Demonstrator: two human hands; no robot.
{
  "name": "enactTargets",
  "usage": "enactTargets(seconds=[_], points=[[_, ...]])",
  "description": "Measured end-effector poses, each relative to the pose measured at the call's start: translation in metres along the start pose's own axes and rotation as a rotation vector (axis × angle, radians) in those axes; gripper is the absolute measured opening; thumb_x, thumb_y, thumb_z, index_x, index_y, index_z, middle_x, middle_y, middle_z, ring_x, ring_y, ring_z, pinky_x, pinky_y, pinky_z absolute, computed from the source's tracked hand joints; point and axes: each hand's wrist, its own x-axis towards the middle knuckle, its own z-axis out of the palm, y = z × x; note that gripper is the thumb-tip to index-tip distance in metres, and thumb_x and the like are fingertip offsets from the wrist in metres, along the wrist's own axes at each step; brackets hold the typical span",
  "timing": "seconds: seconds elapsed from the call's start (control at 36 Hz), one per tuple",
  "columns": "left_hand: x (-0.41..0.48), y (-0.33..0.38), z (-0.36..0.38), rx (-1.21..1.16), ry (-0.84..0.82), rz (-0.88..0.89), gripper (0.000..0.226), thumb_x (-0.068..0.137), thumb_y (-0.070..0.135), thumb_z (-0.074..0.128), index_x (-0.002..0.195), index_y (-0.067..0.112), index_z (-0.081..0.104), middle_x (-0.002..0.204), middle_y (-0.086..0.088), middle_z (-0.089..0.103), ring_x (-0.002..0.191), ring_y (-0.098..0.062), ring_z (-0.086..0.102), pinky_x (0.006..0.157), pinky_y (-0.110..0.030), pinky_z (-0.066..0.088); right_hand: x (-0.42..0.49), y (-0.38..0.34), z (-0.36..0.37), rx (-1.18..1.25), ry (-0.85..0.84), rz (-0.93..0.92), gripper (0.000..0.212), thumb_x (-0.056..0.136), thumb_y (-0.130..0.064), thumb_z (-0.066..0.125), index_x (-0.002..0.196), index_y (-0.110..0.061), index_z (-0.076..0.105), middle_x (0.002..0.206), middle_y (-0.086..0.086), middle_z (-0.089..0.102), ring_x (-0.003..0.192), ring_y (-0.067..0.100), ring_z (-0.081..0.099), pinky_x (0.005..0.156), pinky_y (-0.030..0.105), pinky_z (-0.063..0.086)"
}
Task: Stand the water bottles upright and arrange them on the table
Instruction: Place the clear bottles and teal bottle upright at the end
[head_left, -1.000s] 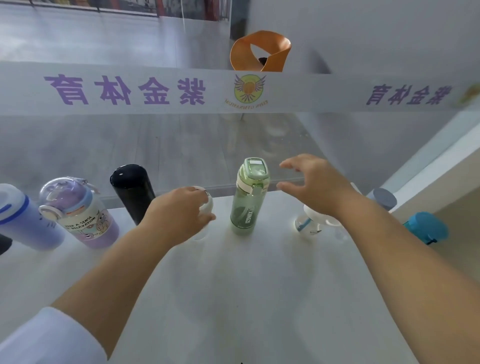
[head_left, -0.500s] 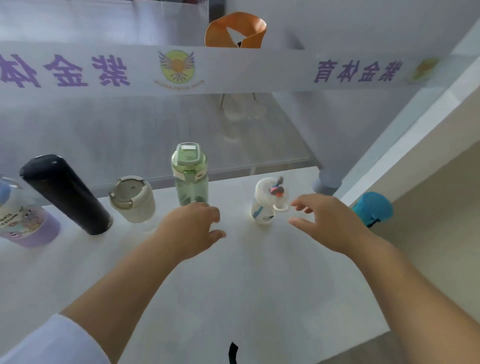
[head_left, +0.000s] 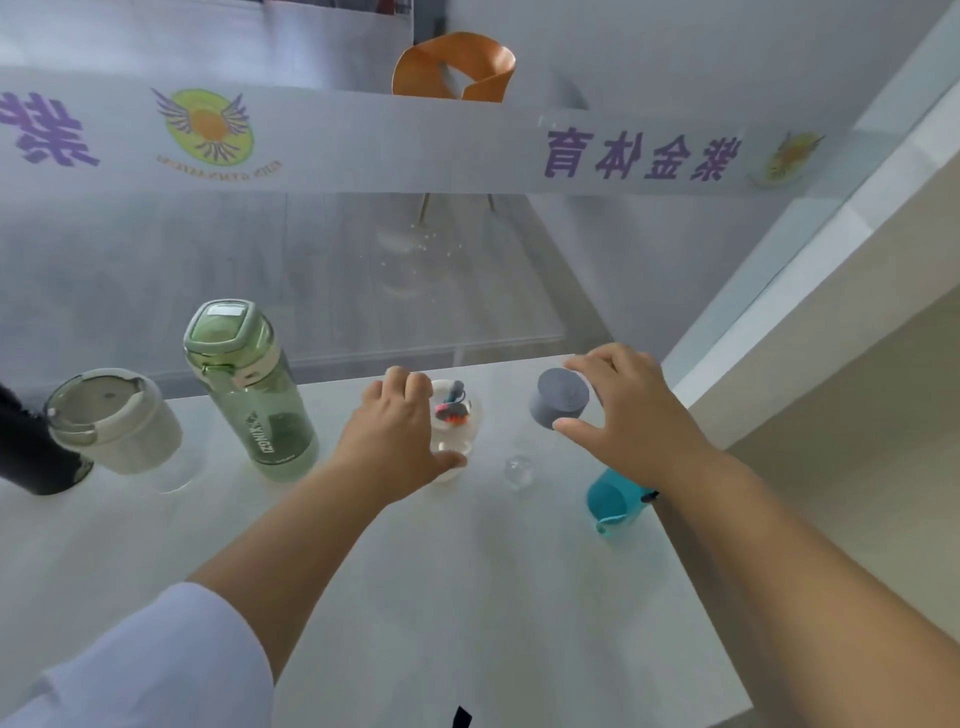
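Observation:
My left hand (head_left: 397, 441) curls round a small white bottle (head_left: 457, 423) with a straw lid, standing mid-table. My right hand (head_left: 636, 415) pinches the grey cap of a clear bottle (head_left: 558, 397), thumb in front and fingers behind; its clear base (head_left: 519, 470) touches the table. A teal bottle (head_left: 615, 499) lies at the table's right edge, partly under my right forearm. To the left stand a tall green bottle (head_left: 249, 389), a cream cup with a grey lid (head_left: 111, 421) and a black bottle (head_left: 31, 457), cut off by the frame.
The white table (head_left: 467, 597) ends just right of the teal bottle and close behind the row. A glass partition with a printed banner (head_left: 415, 145) rises behind it, an orange chair (head_left: 452, 65) beyond. A pale ledge (head_left: 831, 286) runs along the right.
The view swung right. My left hand moved from in front of the green bottle onto the small white bottle. My right hand reached farther right and took hold of the grey-capped bottle.

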Motion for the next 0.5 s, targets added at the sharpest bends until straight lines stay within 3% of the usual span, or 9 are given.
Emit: enactTargets(seconds=[0.08, 0.19, 0.33, 0.5], points=[[0.009, 0.003, 0.007, -0.012, -0.021, -0.034, 0.090, 0.068, 0.058, 0.071, 0.135, 0.015, 0.028, 0.137, -0.004, 0.031, 0.126, -0.026, 0.034, 0.100, -0.036, 0.038, 0.011, 0.001, 0.002, 0.032, -0.101, 0.030, 0.064, 0.081, -0.042, 0.064, 0.137, -0.027, 0.038, 0.137, 0.001, 0.039, 0.122, 0.024, 0.042, 0.099, 0.039, 0.043], [0.020, 0.004, 0.016, -0.032, -0.073, -0.082, 0.093, 0.067, 0.063, 0.068, 0.137, 0.018, 0.026, 0.143, -0.002, 0.029, 0.125, -0.027, 0.039, 0.096, -0.038, 0.041, 0.021, -0.001, 0.011, 0.084, -0.199, 0.058, 0.060, 0.087, -0.040, 0.058, 0.140, -0.028, 0.033, 0.141, 0.000, 0.037, 0.120, 0.023, 0.047, 0.097, 0.037, 0.044], [0.026, 0.004, 0.023, -0.172, -0.100, -0.111, 0.082, 0.070, 0.053, 0.069, 0.136, 0.024, 0.030, 0.136, 0.002, 0.032, 0.115, -0.025, 0.050, 0.090, -0.035, 0.046, 0.030, -0.001, 0.018, 0.092, -0.185, 0.042, 0.049, 0.089, -0.034, 0.057, 0.134, -0.023, 0.041, 0.133, 0.003, 0.041, 0.112, 0.024, 0.050, 0.095, 0.034, 0.045], [0.031, 0.004, 0.024, -0.259, -0.071, -0.158, 0.077, 0.067, 0.037, 0.070, 0.135, 0.027, 0.035, 0.131, 0.003, 0.032, 0.115, -0.026, 0.043, 0.095, -0.036, 0.045, 0.045, -0.004, 0.017, 0.139, -0.150, 0.017, 0.051, 0.086, -0.034, 0.060, 0.134, -0.025, 0.043, 0.127, 0.001, 0.043, 0.109, 0.023, 0.053, 0.091, 0.031, 0.044]])
